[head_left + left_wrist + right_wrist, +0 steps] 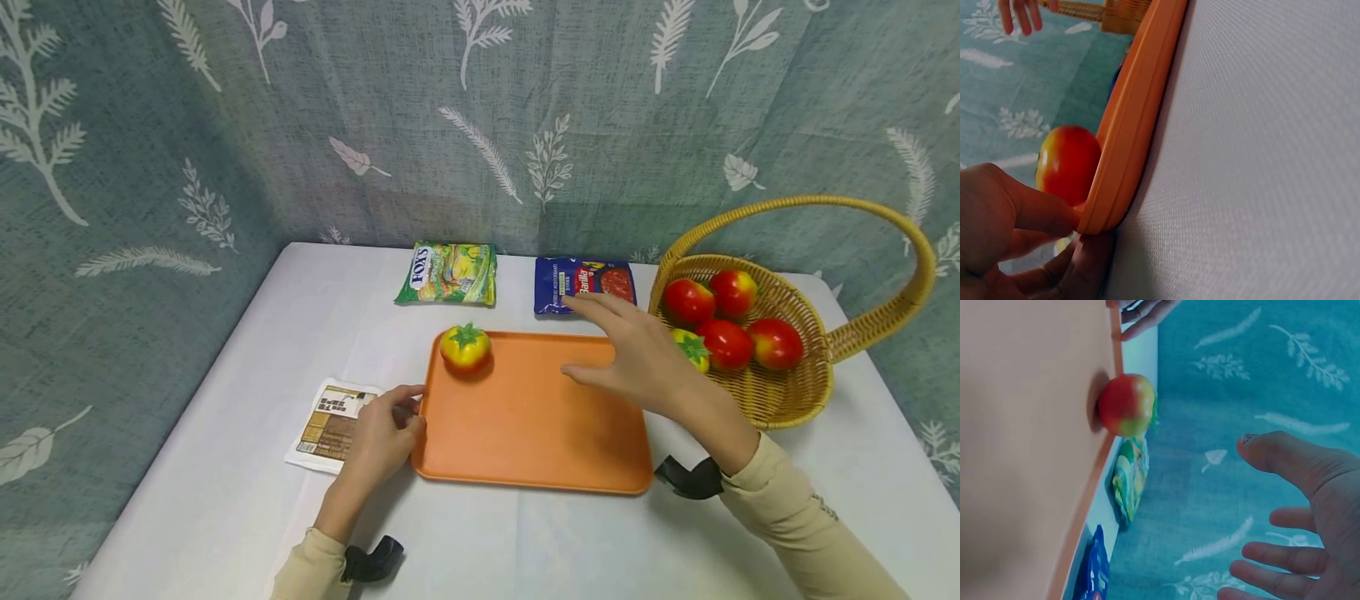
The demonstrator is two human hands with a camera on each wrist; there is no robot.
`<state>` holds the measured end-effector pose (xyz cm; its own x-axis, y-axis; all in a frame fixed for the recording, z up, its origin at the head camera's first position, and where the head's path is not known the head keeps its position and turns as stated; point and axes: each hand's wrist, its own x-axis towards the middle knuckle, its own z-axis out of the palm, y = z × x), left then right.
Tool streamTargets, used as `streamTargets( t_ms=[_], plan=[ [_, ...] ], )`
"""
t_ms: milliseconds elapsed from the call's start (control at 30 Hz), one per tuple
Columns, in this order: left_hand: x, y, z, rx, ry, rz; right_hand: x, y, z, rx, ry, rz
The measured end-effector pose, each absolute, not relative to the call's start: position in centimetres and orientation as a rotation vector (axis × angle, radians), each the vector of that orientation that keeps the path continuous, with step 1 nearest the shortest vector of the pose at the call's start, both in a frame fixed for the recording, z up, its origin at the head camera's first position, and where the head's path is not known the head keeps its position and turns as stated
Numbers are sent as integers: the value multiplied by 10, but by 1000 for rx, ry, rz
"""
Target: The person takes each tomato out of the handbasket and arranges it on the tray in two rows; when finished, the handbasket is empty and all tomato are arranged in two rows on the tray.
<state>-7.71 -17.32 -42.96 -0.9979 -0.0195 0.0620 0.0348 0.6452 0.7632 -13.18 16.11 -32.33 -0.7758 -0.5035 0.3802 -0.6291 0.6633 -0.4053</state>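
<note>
My left hand [386, 435] holds the left rim of the orange tray [532, 417], its thumb and fingers bent at the edge. On the tray's far left corner sits a red and yellow tomato [466, 348] with a green leafy top. My right hand [645, 354] hovers above the tray's right part, thumb apart from its extended fingers, holding nothing. In the right wrist view, that hand's fingers [1285, 551] are spread with only air between them. To its right stands a wicker basket [795, 400] with several red tomatoes [726, 344] and a yellowish one, partly hidden by the hand.
A green Fox's candy bag [450, 273] and a blue Barilla packet [558, 287] lie behind the tray. Left of the left hand is a white and brown packet [330, 425]. The basket's tall handle [810, 202] arches up at the right. Patterned fabric [375, 108] stands behind the table.
</note>
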Motion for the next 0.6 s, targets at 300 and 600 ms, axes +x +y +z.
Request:
streamTargets(
  t_ms=[300,600],
  plan=[
    [-77,-173,-429,-1,-2794,-1314,-122,186,-320,870,-2627,717],
    [-76,-173,-429,8,-2788,-1312,-111,208,-316,767,-2670,680]
  ],
)
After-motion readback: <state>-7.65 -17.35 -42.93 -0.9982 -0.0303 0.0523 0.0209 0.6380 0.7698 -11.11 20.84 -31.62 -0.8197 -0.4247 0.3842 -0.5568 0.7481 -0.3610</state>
